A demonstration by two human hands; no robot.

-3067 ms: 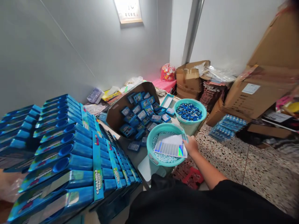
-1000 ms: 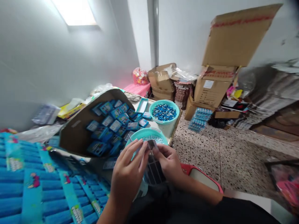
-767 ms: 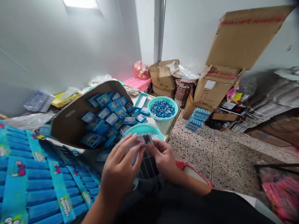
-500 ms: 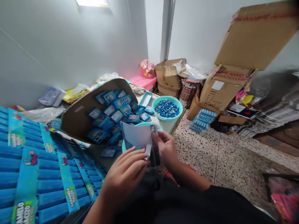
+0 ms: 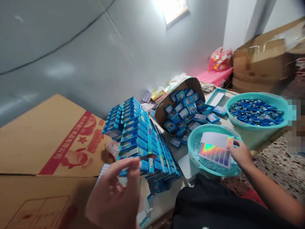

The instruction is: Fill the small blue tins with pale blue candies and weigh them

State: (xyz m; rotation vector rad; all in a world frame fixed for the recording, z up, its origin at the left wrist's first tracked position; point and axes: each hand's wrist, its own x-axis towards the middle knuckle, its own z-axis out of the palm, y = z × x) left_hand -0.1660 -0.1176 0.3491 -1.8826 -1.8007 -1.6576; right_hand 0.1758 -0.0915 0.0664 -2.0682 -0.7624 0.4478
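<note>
My left hand (image 5: 116, 190) is raised at the lower left, with thumb and forefinger pinched on a small dark sticker strip (image 5: 149, 156). The strip hovers in front of stacked blue packs (image 5: 135, 135) wrapped in printed bands; whether it touches them I cannot tell. My right hand (image 5: 240, 154) grips the right edge of a sticker sheet (image 5: 214, 156), which has shiny rainbow strips and a white upper part. That sheet is above a turquoise basin (image 5: 194, 160) filled with small pale blue pieces.
A cardboard tray (image 5: 164, 109) holds loose blue packs, some spilling onto the table. Behind my right hand stands another turquoise basin (image 5: 259, 124) of shiny blue round pieces. A large carton (image 5: 28, 143) rises at left, more cartons (image 5: 257, 73) at the back right.
The view has swung left. My left hand has come away from the sheet with the strip and moved over to the stacked packs. My right hand still holds the sheet, now flatter over the basin.
</note>
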